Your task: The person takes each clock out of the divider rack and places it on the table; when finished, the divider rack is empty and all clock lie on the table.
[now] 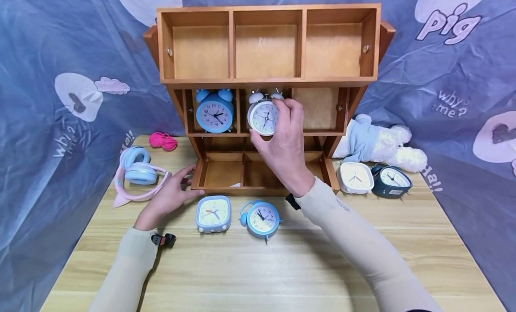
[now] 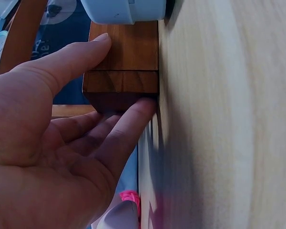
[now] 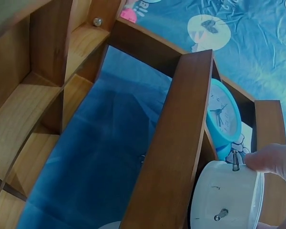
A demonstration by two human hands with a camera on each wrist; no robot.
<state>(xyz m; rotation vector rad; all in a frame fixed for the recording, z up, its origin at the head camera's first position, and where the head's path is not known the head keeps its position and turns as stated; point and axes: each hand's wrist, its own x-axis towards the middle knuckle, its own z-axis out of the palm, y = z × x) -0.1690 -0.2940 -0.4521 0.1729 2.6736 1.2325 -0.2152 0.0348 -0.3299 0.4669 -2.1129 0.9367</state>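
Note:
My right hand [image 1: 284, 144] pinches a white twin-bell alarm clock [image 1: 262, 117] at its rim, in the middle compartment of the wooden shelf's second tier. In the right wrist view the white clock [image 3: 226, 195] shows its side and a metal foot beside the thumb. A blue twin-bell alarm clock [image 1: 215, 114] stands upright in the compartment to the left. At the shelf's lower left corner, my left hand [image 1: 171, 193] touches the wooden shelf [image 2: 121, 81], thumb on the front and fairly straight fingers along the side.
Before the shelf are a square blue-framed clock [image 1: 213, 214] and a tilted blue bell clock [image 1: 263, 218]. A white square clock [image 1: 356, 177], a dark green clock [image 1: 391, 182] and a plush toy [image 1: 379, 141] lie right. Headphones [image 1: 139, 171] and pink yarn [image 1: 163, 141] lie left.

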